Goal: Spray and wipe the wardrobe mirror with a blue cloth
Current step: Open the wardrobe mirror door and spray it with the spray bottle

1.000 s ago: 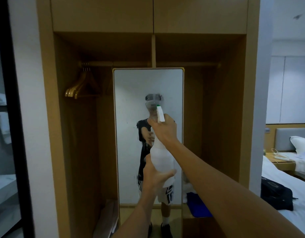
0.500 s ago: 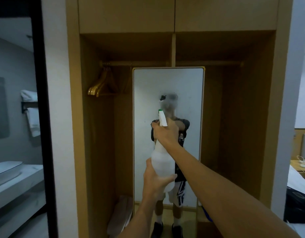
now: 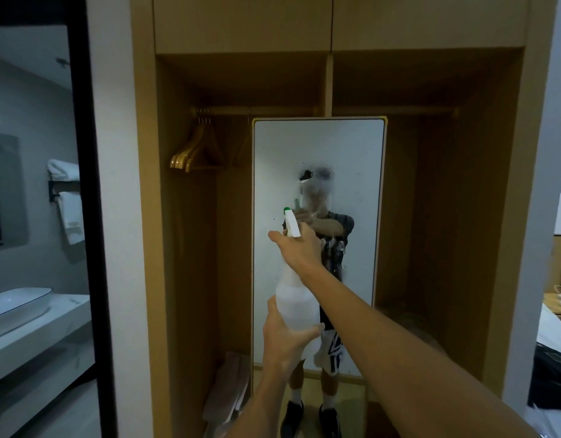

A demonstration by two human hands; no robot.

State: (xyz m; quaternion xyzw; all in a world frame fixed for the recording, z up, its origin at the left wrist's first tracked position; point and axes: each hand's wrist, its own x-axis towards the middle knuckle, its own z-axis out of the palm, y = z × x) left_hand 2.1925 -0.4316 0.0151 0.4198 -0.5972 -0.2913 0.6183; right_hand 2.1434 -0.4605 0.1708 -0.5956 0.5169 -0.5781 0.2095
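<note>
Right hand (image 3: 299, 249) grips the neck of a white spray bottle (image 3: 296, 306), fingers curled at the trigger; left hand (image 3: 287, 339) cups the bottle's base, fingers wrapped round it. The green nozzle (image 3: 286, 210) faces the mirror (image 3: 351, 172), which stands in the open wardrobe (image 3: 462, 216) with wet patches on its glass. Hangers (image 3: 195, 153) hang to the left.

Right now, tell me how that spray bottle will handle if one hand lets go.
The spray bottle looks translucent plastic, so probably light. Left hand props its base while right hand grips the neck; released below, it would likely swing, not drop.
</note>
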